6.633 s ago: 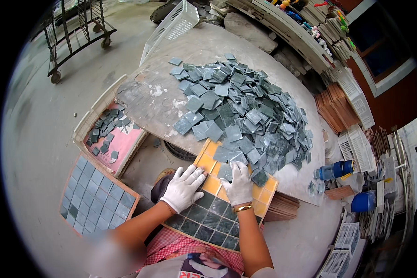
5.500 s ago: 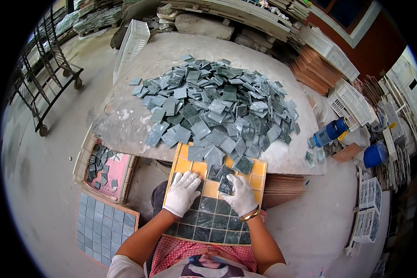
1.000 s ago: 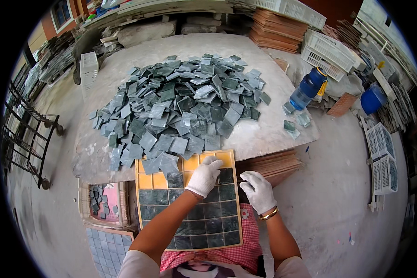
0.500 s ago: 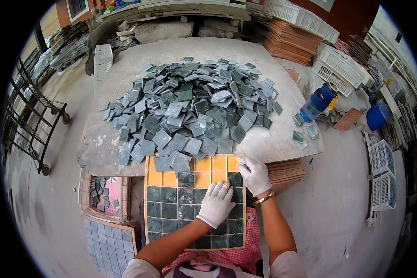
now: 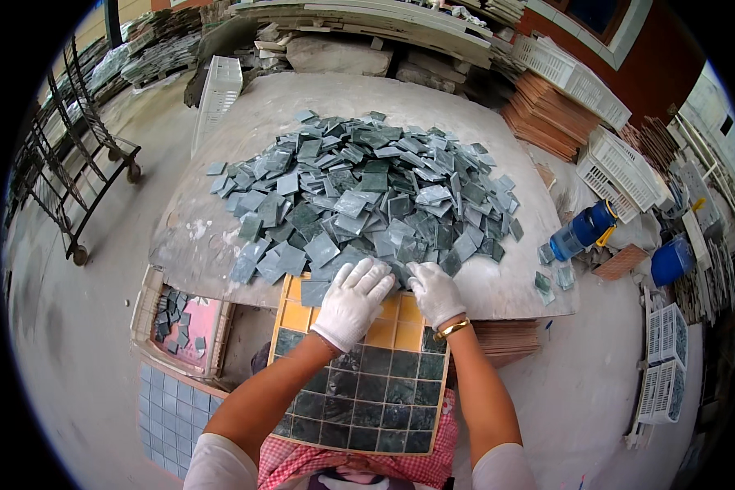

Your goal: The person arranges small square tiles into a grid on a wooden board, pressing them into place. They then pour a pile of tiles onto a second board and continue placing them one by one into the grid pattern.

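Two white-gloved hands work side by side at the near edge of the tile pile (image 5: 367, 192) on the bench (image 5: 514, 290). The left hand (image 5: 353, 302) lies palm down across the far part of the yellow gridded tray (image 5: 408, 312), its grip wide, fingers long and slightly apart; what is under the palm is hidden. Just right of it, the right hand (image 5: 435, 294) has a narrow grip, fingers bent toward the pile's nearest tiles; whether it holds one, I cannot tell. Dark tiles (image 5: 347, 385) fill the tray's near rows, nearer than both grips, with another set tile (image 5: 433, 340) just near of the right hand. Loose grey tiles (image 5: 314, 292) overlap the far left corner, left of the left hand.
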Motion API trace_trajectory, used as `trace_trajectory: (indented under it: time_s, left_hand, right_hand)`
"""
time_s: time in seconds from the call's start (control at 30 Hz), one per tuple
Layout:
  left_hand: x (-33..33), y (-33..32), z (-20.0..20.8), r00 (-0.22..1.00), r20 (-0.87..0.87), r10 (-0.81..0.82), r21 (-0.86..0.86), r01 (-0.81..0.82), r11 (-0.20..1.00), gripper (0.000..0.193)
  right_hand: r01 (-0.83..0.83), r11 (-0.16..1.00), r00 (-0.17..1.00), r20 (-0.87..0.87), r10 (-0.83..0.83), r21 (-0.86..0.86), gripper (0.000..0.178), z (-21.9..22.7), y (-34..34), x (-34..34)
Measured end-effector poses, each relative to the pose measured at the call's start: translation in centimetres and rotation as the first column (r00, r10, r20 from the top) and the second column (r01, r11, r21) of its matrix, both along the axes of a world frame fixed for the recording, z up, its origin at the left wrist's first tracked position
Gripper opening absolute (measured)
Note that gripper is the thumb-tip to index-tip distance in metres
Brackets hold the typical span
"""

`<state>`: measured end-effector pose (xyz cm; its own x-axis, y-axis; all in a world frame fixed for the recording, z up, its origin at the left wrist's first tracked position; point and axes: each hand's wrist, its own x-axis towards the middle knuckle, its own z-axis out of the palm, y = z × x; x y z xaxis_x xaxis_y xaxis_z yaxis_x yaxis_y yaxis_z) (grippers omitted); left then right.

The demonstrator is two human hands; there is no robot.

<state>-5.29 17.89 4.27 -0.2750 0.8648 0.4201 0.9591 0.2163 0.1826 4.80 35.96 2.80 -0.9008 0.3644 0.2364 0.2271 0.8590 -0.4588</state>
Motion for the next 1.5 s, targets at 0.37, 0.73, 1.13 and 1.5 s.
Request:
trace_trajectory:
  time_s: [0.37,0.73,1.13,1.5]
  left_hand:
    - [-4.7,3.4,1.4,0.999,-0.016,-0.051,-0.34,0.043,0.939,0.051]
    - [1.3,3.5,-1.4,0.979,0.086,-0.187,-0.109,0.196,0.975,0.058]
    - [2.3,4.6,-2.5,0.981,0.059,-0.182,-0.028,0.184,0.982,0.058]
    - [1.1,4.1,-3.8,0.971,0.074,-0.226,0.01,0.226,0.974,0.064]
  right_hand:
    - [0.053,0.922,0.993,0.12,-0.007,-0.385,0.021,0.3,4.9,5.8]
    - [-0.157,0.988,0.987,0.044,0.157,0.002,0.031,-0.8,2.7,7.4]
    - [0.076,0.968,0.994,-0.058,-0.092,-0.238,0.023,-1.7,3.4,8.6]
    - [-0.014,0.992,0.994,0.104,0.027,-0.123,0.042,-0.2,0.8,6.2]
